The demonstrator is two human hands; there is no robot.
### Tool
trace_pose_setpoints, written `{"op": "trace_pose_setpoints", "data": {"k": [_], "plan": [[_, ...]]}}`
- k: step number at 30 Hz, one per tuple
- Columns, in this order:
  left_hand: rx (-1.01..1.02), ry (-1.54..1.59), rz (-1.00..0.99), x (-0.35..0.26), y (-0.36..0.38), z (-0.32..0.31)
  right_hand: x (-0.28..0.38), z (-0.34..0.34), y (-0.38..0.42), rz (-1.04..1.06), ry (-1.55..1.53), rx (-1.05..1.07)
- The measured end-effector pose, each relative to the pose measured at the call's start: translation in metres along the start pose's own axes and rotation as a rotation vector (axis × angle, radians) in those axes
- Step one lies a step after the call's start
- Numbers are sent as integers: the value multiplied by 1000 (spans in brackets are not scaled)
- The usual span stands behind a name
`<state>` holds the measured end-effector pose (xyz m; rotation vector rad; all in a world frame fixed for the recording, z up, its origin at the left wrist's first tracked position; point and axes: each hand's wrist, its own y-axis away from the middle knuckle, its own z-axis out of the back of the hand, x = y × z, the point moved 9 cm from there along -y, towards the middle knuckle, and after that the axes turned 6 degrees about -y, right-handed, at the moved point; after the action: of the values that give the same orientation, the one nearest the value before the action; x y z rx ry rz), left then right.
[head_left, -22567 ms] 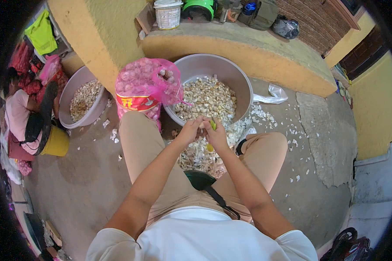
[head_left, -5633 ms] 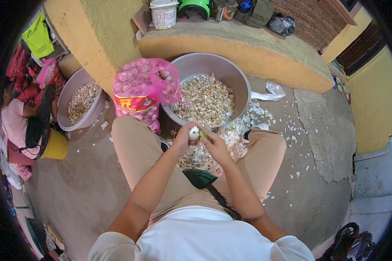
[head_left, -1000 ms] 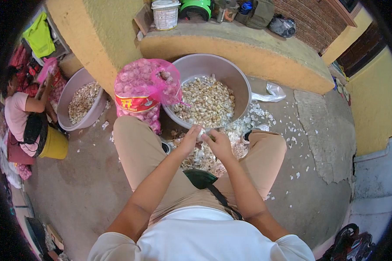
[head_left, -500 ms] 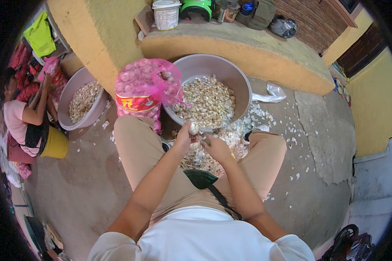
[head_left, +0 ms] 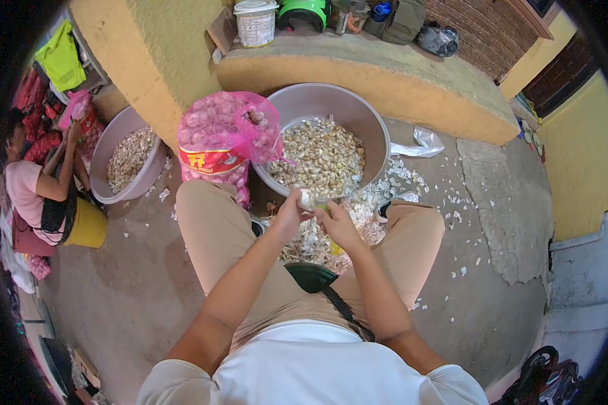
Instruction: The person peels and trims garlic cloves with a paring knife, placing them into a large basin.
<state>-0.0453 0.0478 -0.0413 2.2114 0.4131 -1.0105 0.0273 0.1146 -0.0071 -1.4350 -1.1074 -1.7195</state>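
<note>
My left hand [head_left: 290,217] is closed around a whitish garlic bulb [head_left: 306,198], held at the near rim of a wide grey basin [head_left: 378,121]. Just to its right, my right hand [head_left: 338,226] is closed on a small green-handled tool [head_left: 323,208]; its blade or tip cannot be made out. Loose garlic cloves [head_left: 327,152] cover the bottom of the basin. Against the basin's left side stands a pink mesh sack [head_left: 213,121] full of garlic bulbs. Papery garlic skins [head_left: 304,246] lie heaped below my hands, between my legs.
At far left another person [head_left: 30,182] sits beside a yellow bucket [head_left: 88,223], near a second basin [head_left: 159,158] of cloves. A low ledge [head_left: 358,67] runs behind my basin, holding a white pail [head_left: 255,27]. A silvery plastic bag [head_left: 422,145] lies on the floor.
The garlic bulb and my left hand have shifted slightly to the right. My right hand has turned a little, showing more of the green handle. The other person's head and arms have moved.
</note>
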Motion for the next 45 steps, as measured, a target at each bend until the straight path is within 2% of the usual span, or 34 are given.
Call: {"op": "trace_pose_setpoints", "data": {"k": [3, 6, 18, 24, 27, 35, 45], "plan": [[-2, -58, 2, 5, 0, 0, 18, 4, 5, 118, 305, -114], [-2, -116, -14, 5, 0, 1, 24, 5, 6, 98, 419, -150], [3, -112, 3, 2, 7, -7, 32, 3, 8, 115, 515, -141], [0, -60, 20, 5, 2, -2, 29, -1, 8, 228, 453, -115], [35, -34, -4, 2, 3, -6, 21, 11, 5, 83, 399, -205], [94, -169, -95, 4, 0, -9, 21, 13, 4, 86, 347, -215], [92, -239, -104, 4, 2, -12, 18, 13, 2, 75, 318, -199]]}}
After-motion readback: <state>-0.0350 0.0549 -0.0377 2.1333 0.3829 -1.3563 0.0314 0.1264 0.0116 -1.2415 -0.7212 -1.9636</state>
